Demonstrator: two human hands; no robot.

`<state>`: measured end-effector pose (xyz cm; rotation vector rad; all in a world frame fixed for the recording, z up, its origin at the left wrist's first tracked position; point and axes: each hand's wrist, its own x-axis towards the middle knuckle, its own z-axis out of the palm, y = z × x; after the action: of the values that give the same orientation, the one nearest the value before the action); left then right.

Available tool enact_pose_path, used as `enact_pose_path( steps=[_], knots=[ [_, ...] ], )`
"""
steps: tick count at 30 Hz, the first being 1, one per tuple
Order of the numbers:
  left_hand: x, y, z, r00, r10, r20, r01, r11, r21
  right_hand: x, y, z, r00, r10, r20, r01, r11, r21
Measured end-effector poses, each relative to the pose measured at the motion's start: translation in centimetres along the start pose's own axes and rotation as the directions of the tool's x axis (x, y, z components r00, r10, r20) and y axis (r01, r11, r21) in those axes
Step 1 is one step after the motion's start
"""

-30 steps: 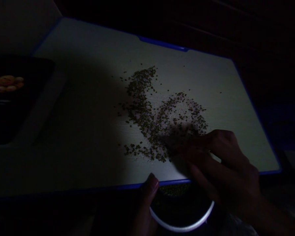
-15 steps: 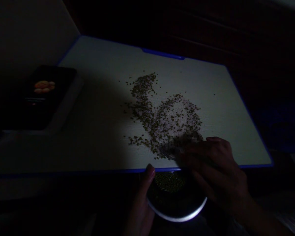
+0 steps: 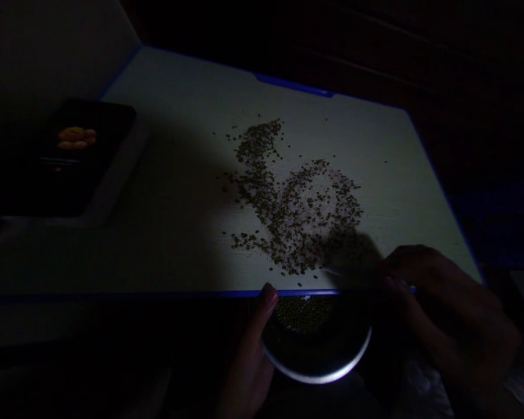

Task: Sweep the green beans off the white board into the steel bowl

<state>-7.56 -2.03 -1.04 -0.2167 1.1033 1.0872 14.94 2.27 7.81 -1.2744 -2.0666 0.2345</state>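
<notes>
In dim light, small green mung beans (image 3: pixel 262 192) lie scattered with pale bits over the white tabletop (image 3: pixel 192 250). Below the table's front edge, my left hand (image 3: pixel 255 355) grips the side of a round metal bowl (image 3: pixel 321 375), its thumb up at the edge. More green beans (image 3: pixel 303 314) lie inside the bowl. My right hand (image 3: pixel 445 308), at the near right of the table, is closed round a thin utensil (image 3: pixel 349 272) whose tip points left at the beans. Shadow hides its exact shape.
A dark box-like object (image 3: pixel 87 163) with a picture of round orange items stands at the table's left. Blue trim (image 3: pixel 294 85) edges the tabletop. A pale wall (image 3: pixel 56 46) rises at the back left.
My right hand has drawn back to the right, away from the beans, with the utensil in it. A few beans now lie nearer the front edge. My left hand stays on the bowl.
</notes>
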Motion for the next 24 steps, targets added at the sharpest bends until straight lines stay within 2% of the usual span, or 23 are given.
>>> enact_pose_path(
  steps=[4, 10, 15, 24],
  knots=[
    [0.0, 0.0, -0.3, 1.0, 0.019, 0.009, -0.019, 1.0, -0.007, -0.8, -0.4, 0.9, 0.997, -0.057, 0.051, 0.054, 0.997, 0.048],
    [-0.2, 0.6, -0.4, 1.0, 0.001, -0.027, 0.0, 1.0, 0.014, -0.8, 0.1, 0.4, 0.998, -0.01, 0.061, 0.01, 1.0, -0.005],
    [0.0, 0.8, -0.5, 0.999, -0.007, -0.034, 0.007, 1.0, -0.014, -0.8, -0.3, 1.1, 0.994, -0.036, 0.1, 0.035, 0.999, 0.015],
    [-0.1, 1.0, -1.4, 0.997, 0.028, -0.074, -0.029, 1.0, -0.008, -0.6, -0.6, 1.5, 0.999, 0.021, 0.038, -0.02, 0.999, -0.027]
  ],
)
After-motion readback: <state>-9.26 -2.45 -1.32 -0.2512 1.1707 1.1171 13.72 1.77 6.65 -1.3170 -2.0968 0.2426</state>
